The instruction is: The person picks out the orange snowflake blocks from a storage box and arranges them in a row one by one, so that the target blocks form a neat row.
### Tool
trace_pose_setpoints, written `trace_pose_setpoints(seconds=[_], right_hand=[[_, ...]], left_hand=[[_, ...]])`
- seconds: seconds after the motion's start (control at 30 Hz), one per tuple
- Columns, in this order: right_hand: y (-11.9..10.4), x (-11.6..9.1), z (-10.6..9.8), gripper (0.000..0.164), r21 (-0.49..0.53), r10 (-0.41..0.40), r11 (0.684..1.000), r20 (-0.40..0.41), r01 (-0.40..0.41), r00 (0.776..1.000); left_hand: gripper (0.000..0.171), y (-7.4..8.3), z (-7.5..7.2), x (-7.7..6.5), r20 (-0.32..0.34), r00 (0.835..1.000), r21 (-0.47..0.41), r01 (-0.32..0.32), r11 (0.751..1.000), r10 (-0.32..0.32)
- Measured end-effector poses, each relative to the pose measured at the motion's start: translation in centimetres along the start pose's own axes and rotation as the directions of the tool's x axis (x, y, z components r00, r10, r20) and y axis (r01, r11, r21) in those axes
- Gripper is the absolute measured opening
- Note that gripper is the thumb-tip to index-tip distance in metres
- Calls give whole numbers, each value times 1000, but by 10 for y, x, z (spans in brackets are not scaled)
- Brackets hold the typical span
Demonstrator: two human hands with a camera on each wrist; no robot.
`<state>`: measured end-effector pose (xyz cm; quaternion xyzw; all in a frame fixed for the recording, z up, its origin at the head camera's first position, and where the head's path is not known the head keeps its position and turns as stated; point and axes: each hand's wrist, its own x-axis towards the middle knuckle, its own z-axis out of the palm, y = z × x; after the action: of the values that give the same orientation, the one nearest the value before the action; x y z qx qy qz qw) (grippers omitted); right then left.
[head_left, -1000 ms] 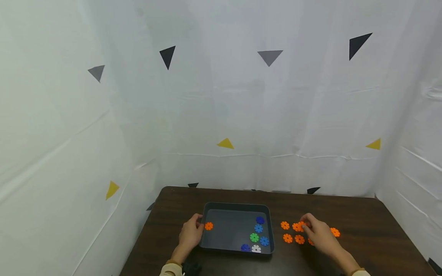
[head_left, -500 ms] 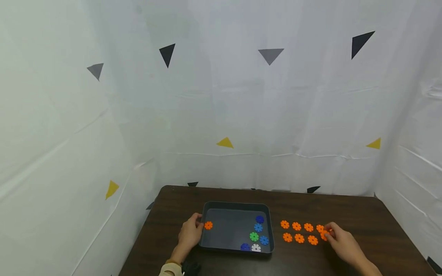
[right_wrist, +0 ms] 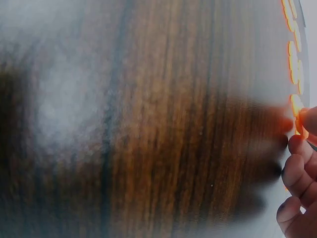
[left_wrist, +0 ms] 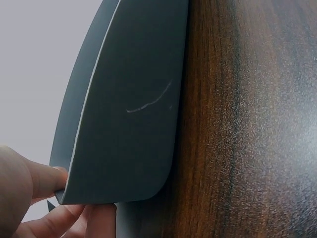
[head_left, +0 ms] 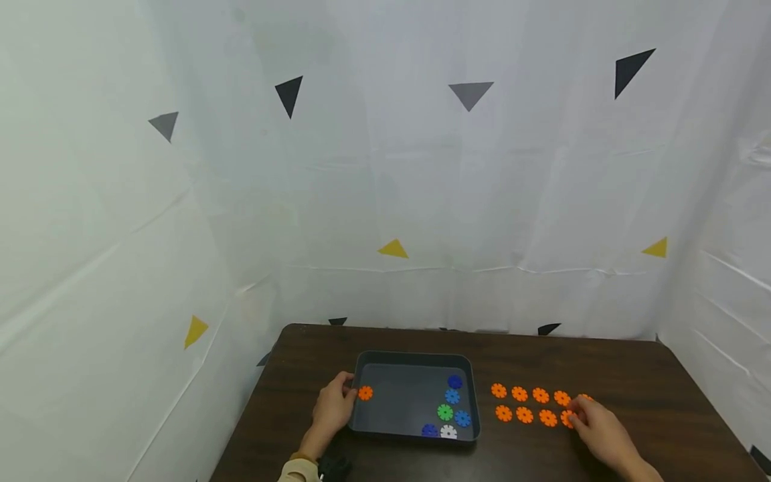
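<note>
A dark grey tray (head_left: 397, 430) lies on the table. My left hand (head_left: 332, 406) grips its left wall, thumb over the rim and fingers outside, as the left wrist view shows up close. Inside the tray are an orange notched plastic disc (head_left: 365, 393) at the left, and blue discs (head_left: 452, 396), a green disc (head_left: 445, 412) and a white disc (head_left: 448, 432) at the right. My right hand (head_left: 604, 432) pinches an orange disc (head_left: 567, 419) at the right end of the near row. In the right wrist view, thumb and fingertip meet at its glowing edge (right_wrist: 301, 130).
Two rows of orange discs (head_left: 540, 395) lie right of the tray on the dark wooden table (head_left: 373, 339). One disc (head_left: 585, 397) is partly behind the right hand. A black object (head_left: 334, 468) is beside the left wrist. White sheeting (head_left: 421, 201) with triangles encloses the table.
My right hand has moved right, from the middle of the orange discs to the rows' right end. The near row there now has another disc. My left hand stays on the tray.
</note>
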<state>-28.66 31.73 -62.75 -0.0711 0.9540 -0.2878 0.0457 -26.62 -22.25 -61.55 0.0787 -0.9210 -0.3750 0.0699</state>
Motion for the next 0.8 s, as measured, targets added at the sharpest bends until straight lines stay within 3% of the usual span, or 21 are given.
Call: trace_pose_setpoints(seconds=[0.23, 0.4, 0.63, 0.8], right_hand=[[-2, 0, -3, 16, -22, -20, 1000, -8, 20, 1000], [-11, 2, -9, 16, -37, -51, 998, -66, 49, 997], [-45, 9, -9, 20, -33, -135, 991, -134, 132, 982], [-74, 15, 0, 21, 34, -183, 981, -152, 190, 971]], left_hand=[[32, -2, 0, 1, -1, 1000, -4, 4, 1000, -4], [32, -3, 0, 4, -4, 1000, -8, -5, 1000, 5], [32, -2, -3, 5, 0, 1000, -7, -4, 1000, 4], [32, -2, -1, 1, 8, 1000, -13, 3, 1000, -2]])
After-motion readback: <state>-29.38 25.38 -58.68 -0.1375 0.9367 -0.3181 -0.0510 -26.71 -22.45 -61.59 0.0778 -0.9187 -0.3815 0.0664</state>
